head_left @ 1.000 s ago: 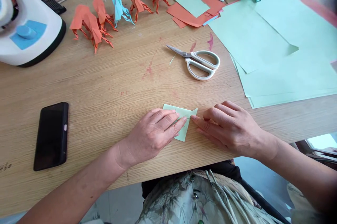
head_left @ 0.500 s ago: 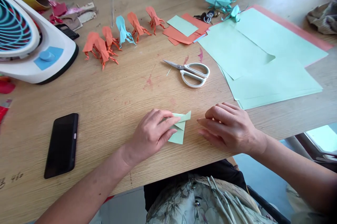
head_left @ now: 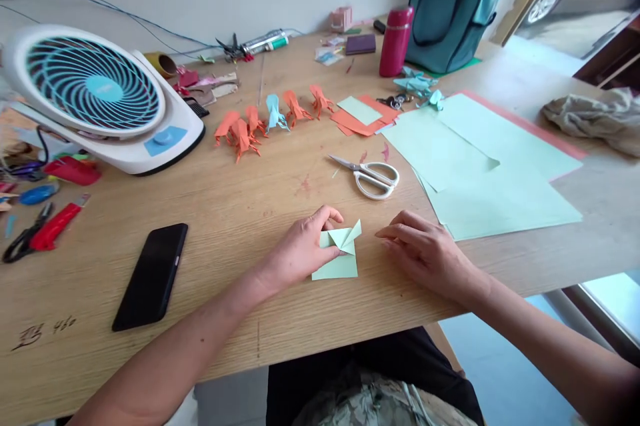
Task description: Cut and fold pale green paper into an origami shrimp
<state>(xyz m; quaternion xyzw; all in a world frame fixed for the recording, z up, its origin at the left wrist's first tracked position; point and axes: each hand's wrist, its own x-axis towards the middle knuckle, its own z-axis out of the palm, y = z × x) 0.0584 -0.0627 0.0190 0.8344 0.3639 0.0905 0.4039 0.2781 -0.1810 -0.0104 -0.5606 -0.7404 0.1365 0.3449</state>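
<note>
A small light-green sheet of folded paper (head_left: 334, 269) lies on the wooden table in front of me, with a pointed flap standing up at its upper right corner. My left hand (head_left: 305, 249) grips it from the left; the thumb presses across the front while the index finger curls behind the top edge. To the right of the paper, apart from it, my right hand (head_left: 433, 254) rests by the table with its fingers curled together. I see nothing between those fingers. White-handled scissors (head_left: 377, 181) lie beyond both hands, blades pointing left.
Large light-green sheets (head_left: 515, 203) cover the right side. Orange paper (head_left: 357, 126) and several origami figures (head_left: 297, 108) stand further back. A phone (head_left: 151, 277) and a white fan (head_left: 165, 136) are on the left. A pink bottle (head_left: 396, 43) stands beside a teal bag (head_left: 450, 19).
The view has tilted up, showing more of the wall, fan and bag. My left index finger has moved off the flap to behind the paper's top edge, and the flap shows more fully.
</note>
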